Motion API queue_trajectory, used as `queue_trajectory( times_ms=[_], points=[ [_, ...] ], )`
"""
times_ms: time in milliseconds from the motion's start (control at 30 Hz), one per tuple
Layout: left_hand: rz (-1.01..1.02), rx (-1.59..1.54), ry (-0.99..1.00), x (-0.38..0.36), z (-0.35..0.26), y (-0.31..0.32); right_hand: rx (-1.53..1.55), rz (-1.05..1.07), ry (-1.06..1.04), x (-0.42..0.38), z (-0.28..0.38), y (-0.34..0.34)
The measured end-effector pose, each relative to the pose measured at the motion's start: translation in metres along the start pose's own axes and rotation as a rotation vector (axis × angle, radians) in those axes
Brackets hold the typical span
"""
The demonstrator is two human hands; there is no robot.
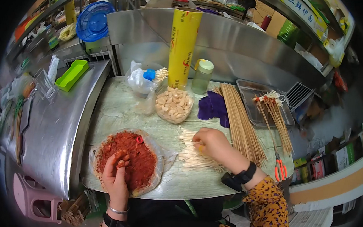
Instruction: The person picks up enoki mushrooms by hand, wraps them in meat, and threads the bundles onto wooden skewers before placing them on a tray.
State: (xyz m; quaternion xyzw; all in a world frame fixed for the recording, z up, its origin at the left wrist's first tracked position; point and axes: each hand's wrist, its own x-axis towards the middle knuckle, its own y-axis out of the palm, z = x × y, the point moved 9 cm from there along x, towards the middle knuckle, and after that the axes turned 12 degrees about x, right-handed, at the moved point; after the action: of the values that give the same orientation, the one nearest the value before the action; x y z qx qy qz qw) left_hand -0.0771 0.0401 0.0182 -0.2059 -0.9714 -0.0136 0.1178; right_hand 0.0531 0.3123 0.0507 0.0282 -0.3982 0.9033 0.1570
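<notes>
The left hand [117,176], messy fingers half-curled, is over the red paste [140,163]. Right of the paste, the right hand [213,143] pinches near white strips [190,155]. I can't tell what either holds. Messy fingers could stain the strips.

Rough paste [142,163], matt wooden skewers [242,123], glossy metal counter [54,126], crinkled plastic bag [160,165]

Left hand [117,178] half-curled, reddened at tips; right hand [214,142] back upward, bent inward.
</notes>
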Motion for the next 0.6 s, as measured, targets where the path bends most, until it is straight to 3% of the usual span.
queue_trajectory(
  times_ms=[67, 200, 300, 500, 600],
  points=[
    [0.006, -0.020, 0.008, 0.000, -0.001, 0.000, -0.354, 0.017, -0.043, 0.007, -0.006, 0.023],
    [0.034, -0.056, 0.023, 0.001, -0.003, 0.001, -0.411, 0.050, 0.022, 0.017, -0.012, 0.033],
    [0.036, -0.036, 0.028, 0.001, -0.003, 0.000, -0.347, 0.115, 0.118, 0.016, -0.014, 0.023],
    [0.024, -0.057, 0.004, 0.002, -0.005, -0.001, -0.051, -0.079, 0.198, 0.004, -0.021, -0.033],
    [0.043, -0.078, -0.019, 0.003, -0.001, 0.000, 0.331, -0.206, 0.306, -0.010, -0.033, -0.072]
  ],
)
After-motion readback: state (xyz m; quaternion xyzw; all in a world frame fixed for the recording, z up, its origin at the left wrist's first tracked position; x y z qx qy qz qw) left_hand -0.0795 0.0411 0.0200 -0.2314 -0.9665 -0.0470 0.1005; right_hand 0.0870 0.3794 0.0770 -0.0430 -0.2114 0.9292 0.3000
